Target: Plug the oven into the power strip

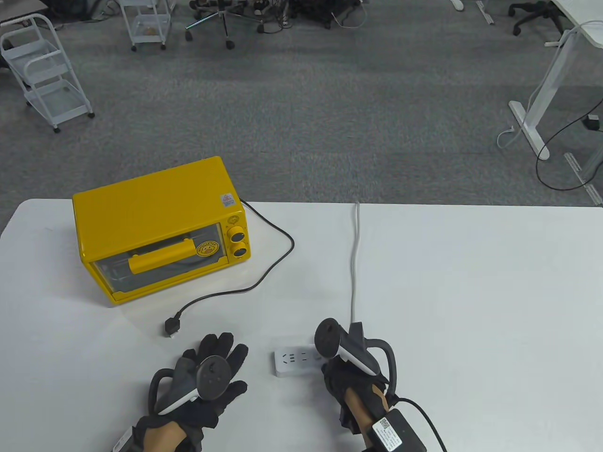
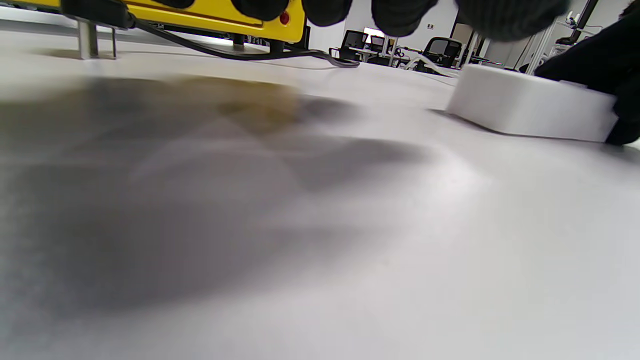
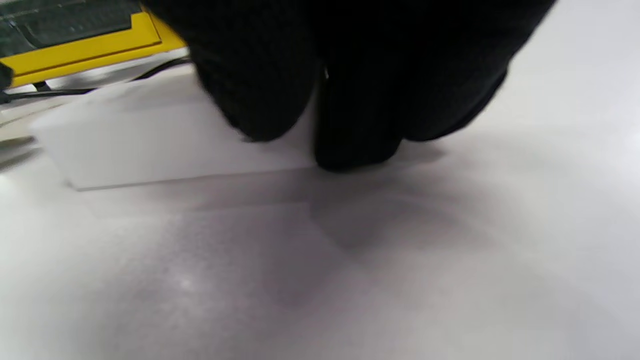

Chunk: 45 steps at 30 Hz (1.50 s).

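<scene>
The yellow oven (image 1: 160, 226) stands at the table's back left. Its black cord (image 1: 278, 263) loops round to a black plug (image 1: 172, 326) that lies loose on the table in front of it. The white power strip (image 1: 294, 361) lies flat, sockets up. My left hand (image 1: 221, 351) lies open with fingers spread, empty, between the plug and the strip, touching neither. My right hand (image 1: 330, 365) holds the strip's right end. In the right wrist view its fingers (image 3: 350, 100) rest against the strip (image 3: 165, 135). The left wrist view shows the plug (image 2: 92, 12) and strip (image 2: 530, 107).
The strip's grey cable (image 1: 354, 263) runs straight back over the table's far edge. Beyond the table are grey carpet, white carts (image 1: 47, 75) and a desk leg (image 1: 532, 117). The white tabletop (image 1: 471, 282) stretches to the right.
</scene>
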Motion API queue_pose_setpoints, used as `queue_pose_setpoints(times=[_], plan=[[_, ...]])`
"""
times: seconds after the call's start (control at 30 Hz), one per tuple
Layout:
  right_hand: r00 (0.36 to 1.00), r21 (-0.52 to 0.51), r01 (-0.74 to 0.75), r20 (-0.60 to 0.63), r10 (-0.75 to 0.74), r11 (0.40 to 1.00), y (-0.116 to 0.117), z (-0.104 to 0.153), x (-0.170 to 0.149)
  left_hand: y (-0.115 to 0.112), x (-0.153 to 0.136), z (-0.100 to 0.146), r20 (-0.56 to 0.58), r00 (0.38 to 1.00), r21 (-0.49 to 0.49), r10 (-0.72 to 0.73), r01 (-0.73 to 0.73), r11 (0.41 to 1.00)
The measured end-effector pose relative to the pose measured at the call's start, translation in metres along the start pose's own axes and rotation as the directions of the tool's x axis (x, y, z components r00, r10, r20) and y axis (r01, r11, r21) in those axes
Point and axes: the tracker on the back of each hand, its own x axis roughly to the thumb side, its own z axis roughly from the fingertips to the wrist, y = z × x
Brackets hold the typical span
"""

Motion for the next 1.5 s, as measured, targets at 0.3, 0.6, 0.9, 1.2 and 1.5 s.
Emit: queue_pose_setpoints(times=[0.3,0.6,0.9,1.2,1.5], plan=[[0.997,-0.130,-0.066,0.029,0.071,0.989,0.011,0.010,0.022,0.011,-0.024,-0.001,-0.090,0.996,0.066,0.005,0.001,0.998],[0.996,-0.112,-0.081,0.040,0.086,0.990,0.014,0.011,0.026,0.041,-0.081,-0.022,-0.267,0.963,0.180,0.042,0.008,0.984],[0.997,-0.092,-0.054,0.050,0.059,0.994,0.014,0.010,0.023,0.016,-0.101,-0.058,-0.365,0.931,0.046,-0.026,0.045,0.998],[0.997,-0.087,-0.056,0.053,0.060,0.995,0.014,0.011,0.023,0.017,-0.090,-0.055,-0.333,0.943,0.078,-0.004,0.032,0.996],[0.997,-0.081,-0.048,0.059,0.053,0.996,0.016,0.013,0.022,0.042,-0.054,-0.037,0.009,0.979,0.182,0.202,-0.200,0.963]])
